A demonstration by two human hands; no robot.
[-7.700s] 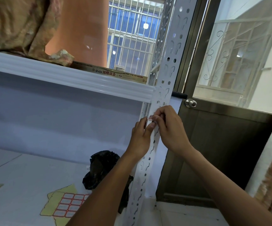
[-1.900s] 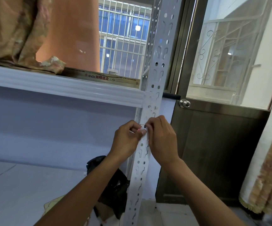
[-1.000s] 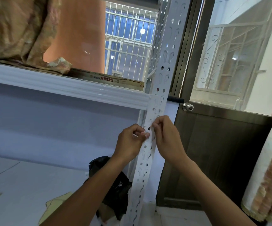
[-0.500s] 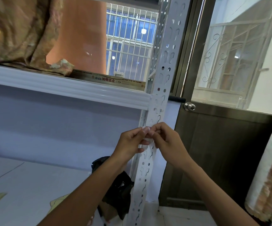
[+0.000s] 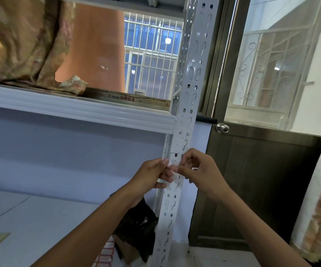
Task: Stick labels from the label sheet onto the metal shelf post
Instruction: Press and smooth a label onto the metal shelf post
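The white perforated metal shelf post [image 5: 189, 97] runs up the middle of the view. A small white label [image 5: 170, 165] lies against the post just below the shelf edge. My left hand [image 5: 152, 175] pinches the label's left end from the left side of the post. My right hand [image 5: 199, 170] pinches its right end with thumb and forefinger. A corner of the label sheet [image 5: 105, 254], with red-bordered labels, shows on the lower shelf under my left forearm; most of it is hidden.
A white shelf beam [image 5: 75, 108] meets the post from the left, with folded cloth [image 5: 21, 41] and a long printed box [image 5: 136, 100] on top. A black bag [image 5: 138, 224] sits by the post's foot. A door with a round knob [image 5: 222, 128] stands right.
Both hands have dropped slightly down the post and drawn closer together over the label. The view has shifted a little.
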